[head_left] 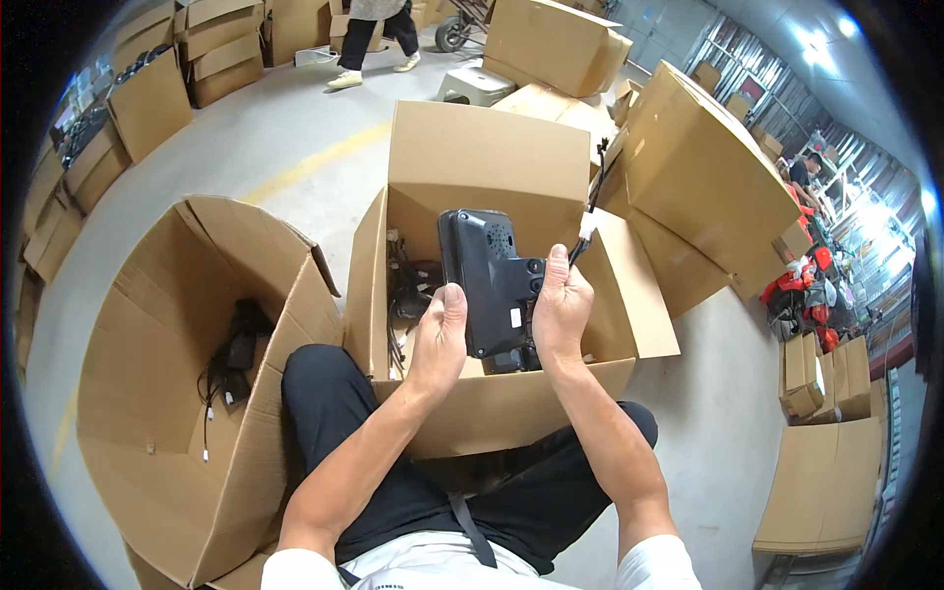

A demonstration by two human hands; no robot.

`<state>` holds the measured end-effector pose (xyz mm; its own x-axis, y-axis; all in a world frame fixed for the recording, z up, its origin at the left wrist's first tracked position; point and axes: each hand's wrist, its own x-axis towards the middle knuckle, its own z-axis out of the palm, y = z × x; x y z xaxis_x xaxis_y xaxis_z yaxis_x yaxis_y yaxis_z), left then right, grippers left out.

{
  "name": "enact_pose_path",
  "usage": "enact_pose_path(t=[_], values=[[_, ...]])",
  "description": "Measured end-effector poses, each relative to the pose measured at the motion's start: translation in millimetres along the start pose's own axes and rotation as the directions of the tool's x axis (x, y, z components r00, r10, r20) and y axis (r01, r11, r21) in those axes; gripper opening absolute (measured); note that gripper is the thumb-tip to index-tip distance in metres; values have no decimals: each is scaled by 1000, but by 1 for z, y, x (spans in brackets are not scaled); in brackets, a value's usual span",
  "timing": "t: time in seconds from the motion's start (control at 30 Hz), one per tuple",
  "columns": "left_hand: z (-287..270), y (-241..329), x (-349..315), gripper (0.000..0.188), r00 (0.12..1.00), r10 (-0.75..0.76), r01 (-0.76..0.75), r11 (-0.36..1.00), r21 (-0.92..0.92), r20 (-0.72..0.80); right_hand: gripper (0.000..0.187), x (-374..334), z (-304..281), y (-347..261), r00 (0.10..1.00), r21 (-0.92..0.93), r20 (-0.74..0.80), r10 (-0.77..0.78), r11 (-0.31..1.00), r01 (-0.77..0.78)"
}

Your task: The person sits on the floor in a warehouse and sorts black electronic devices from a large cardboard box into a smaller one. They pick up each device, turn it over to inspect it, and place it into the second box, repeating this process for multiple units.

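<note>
Both hands hold a black plastic electronic unit [489,295] over an open cardboard box [492,408] that stands between my knees. The unit is flat, with a small grid of holes near its top and a white label low on its face. My left hand [440,339] grips its left edge, thumb on the face. On the other side my right hand [561,313] is closed around its right part. A black cable with a white connector [588,225] rises above my right hand. More black units and cables [408,285] lie inside the box, partly hidden by the held unit.
To the left stands a tall open carton [147,393] with a few black cabled units [236,359] at its bottom. Large cartons [708,177] are stacked at the right and back. Someone in dark trousers [364,39] walks at the far side. Flattened cardboard [821,487] lies at the right.
</note>
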<state>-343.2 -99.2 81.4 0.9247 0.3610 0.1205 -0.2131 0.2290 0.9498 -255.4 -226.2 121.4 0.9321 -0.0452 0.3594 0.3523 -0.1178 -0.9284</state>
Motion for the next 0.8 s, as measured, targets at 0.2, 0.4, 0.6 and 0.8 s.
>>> enact_pose_path(t=[0.2, 0.4, 0.6, 0.8], values=[[4, 31, -12, 55, 999, -10, 6, 996, 92, 42, 57, -2, -4, 13, 987, -83, 118, 105, 992, -95], [-43, 84, -5, 61, 990, 16, -37, 989, 146, 140, 47, 11, -64, -66, 982, -474, 117, -148, 860, 187], [-23, 111, -20, 64, 978, 42, -33, 998, -50, 203, 83, 28, -54, -109, 737, 26, 668, -101, 993, 113], [-7, 68, -13, 61, 993, 22, -56, 951, -303, -114, 55, 3, -23, -83, 892, 132, 382, -241, 970, 206]])
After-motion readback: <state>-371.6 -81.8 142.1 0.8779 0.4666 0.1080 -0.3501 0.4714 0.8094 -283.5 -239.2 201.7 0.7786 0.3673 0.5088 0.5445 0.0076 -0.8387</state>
